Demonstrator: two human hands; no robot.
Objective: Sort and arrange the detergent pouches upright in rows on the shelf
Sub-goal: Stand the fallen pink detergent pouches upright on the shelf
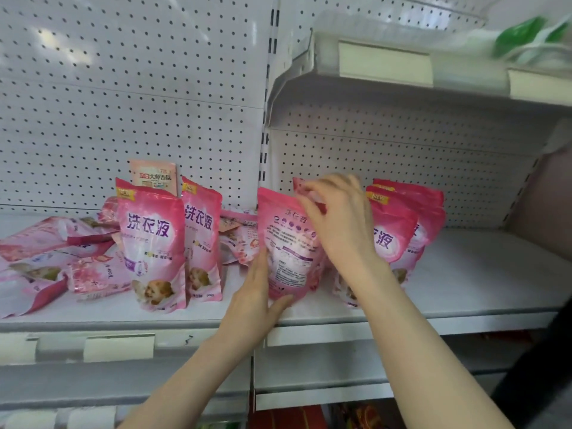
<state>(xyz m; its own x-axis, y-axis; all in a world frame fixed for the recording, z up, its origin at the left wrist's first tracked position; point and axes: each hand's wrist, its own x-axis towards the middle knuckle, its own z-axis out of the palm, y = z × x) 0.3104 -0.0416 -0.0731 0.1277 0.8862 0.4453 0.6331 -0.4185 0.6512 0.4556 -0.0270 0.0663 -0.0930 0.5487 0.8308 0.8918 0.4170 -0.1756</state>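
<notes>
A pink detergent pouch [286,243] stands upright at the middle of the white shelf [464,274], its back label facing me. My left hand [253,301] grips its lower left edge, thumb across the bottom front. My right hand [337,221] pinches its top right corner. Two pink pouches [399,230] stand upright just behind and right of my right hand. Two more upright pouches [151,243] [202,239] stand to the left, fronts facing me. Several pouches [46,252] lie flat in a heap at the far left.
A small pale sachet [154,178] leans on the pegboard behind the left pouches. More flat pouches [238,236] lie between the left pair and the held one. An upper shelf [402,66] overhangs at the right, with green packaging [523,35] on it. The shelf's right part is bare.
</notes>
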